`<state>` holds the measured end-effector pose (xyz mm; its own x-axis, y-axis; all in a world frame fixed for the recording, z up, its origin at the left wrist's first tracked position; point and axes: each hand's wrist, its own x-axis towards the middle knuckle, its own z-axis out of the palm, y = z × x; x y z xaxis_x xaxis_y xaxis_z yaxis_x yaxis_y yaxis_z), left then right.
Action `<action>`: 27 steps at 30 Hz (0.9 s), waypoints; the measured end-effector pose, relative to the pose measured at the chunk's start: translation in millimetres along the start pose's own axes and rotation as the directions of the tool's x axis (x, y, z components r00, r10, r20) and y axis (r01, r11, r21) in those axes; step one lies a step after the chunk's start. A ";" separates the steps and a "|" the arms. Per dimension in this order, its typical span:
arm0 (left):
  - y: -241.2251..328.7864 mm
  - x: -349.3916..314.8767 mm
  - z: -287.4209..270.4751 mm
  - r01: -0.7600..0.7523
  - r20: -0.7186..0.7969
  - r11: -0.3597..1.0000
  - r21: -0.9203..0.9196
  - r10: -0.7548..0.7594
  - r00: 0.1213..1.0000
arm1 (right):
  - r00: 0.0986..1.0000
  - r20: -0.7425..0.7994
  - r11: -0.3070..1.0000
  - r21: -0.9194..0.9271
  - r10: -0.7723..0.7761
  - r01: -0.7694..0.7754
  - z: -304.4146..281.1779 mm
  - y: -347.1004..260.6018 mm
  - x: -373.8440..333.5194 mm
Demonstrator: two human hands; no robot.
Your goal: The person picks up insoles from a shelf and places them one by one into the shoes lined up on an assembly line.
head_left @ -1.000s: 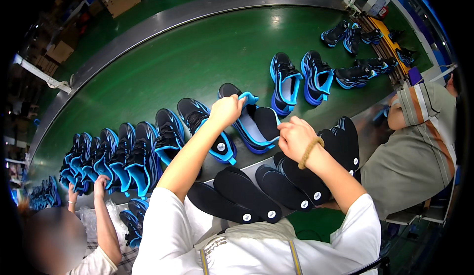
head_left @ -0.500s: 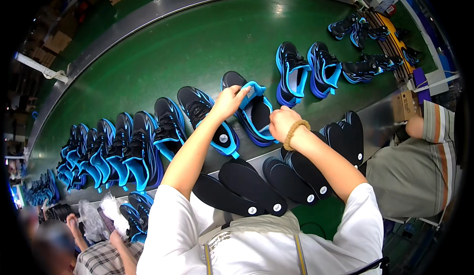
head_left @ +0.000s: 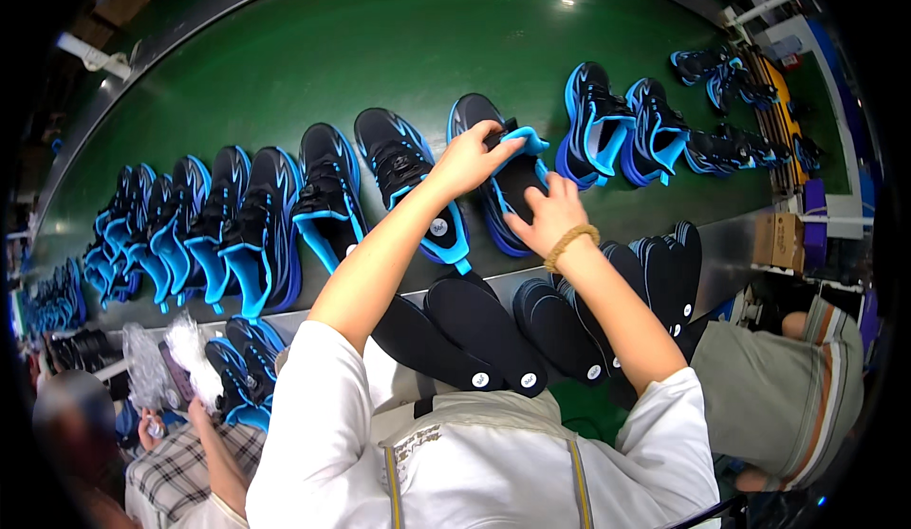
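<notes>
A black sneaker (head_left: pixel 474 111) with bright blue lining lies in front of me, its toe pointing away. My left hand (head_left: pixel 470 161) is closed on the tongue (head_left: pixel 528 140) of this shoe and holds it up. Over the heel side of the opening is my right hand (head_left: pixel 553 216), with thumb and fingers apart and a braided band on the wrist. A dark insole (head_left: pixel 514 180) shows inside the shoe, partly hidden by my hands. Just left stands another sneaker (head_left: pixel 384 140), whose insole bears a round white sticker (head_left: pixel 438 227).
Loose black insoles (head_left: pixel 484 325) lie along the near edge, with more in stacks (head_left: pixel 555 325) to the right. Several sneakers (head_left: pixel 261 211) form a row leftward on the green belt (head_left: pixel 285 55); two (head_left: pixel 596 121) stand to the right. Other people sit at lower left and right.
My right hand's fingers have spread from a closed grip at the shoe's heel and now reach over the opening. My left hand keeps its grip on the tongue. The view has shifted.
</notes>
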<state>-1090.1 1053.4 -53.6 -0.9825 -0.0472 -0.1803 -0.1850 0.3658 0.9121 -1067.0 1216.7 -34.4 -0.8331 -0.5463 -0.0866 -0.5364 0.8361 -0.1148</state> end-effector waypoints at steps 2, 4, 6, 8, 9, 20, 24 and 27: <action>-0.5 0.1 -0.7 0.006 0.022 1.000 -0.030 -0.006 1.000 | 0.886 0.447 0.993 -0.062 0.119 -0.102 -16.9 5.3 11.1; -0.8 0.6 -1.8 0.006 0.036 0.999 -0.047 -0.005 0.999 | 0.798 0.602 0.998 -0.060 0.013 0.029 -25.9 11.8 27.2; -2.0 1.8 -2.7 0.021 0.055 0.998 -0.060 -0.017 0.998 | 0.723 0.690 0.999 0.025 -0.041 0.033 -23.2 16.7 41.0; -4.3 2.8 -2.7 -0.034 0.036 0.997 -0.069 0.036 0.999 | 0.738 0.668 0.992 0.012 -0.099 0.122 -9.1 17.6 48.2; -5.3 4.3 -2.1 -0.064 0.027 0.995 -0.074 0.067 0.997 | 0.763 0.638 0.982 -0.064 -0.097 0.179 2.0 15.4 48.9; -11.2 7.5 1.1 -0.017 0.102 0.997 -0.081 0.025 0.994 | 0.913 0.338 0.965 -0.045 -0.230 0.259 54.4 18.7 36.0; -9.8 9.9 2.4 0.016 0.094 0.997 -0.081 -0.008 0.996 | 0.903 0.337 0.950 -0.060 -0.269 0.305 53.6 18.9 42.0; -10.5 10.7 3.8 0.006 0.107 0.989 -0.145 0.009 0.994 | 0.904 0.364 0.965 -0.048 -0.224 0.259 53.9 16.6 45.8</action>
<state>-1098.6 1052.6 -66.5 -0.9761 0.0558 -0.2100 -0.1924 0.2273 0.9546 -1106.8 1203.0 -93.6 -0.5836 -0.6992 -0.4131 -0.7394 0.6678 -0.0857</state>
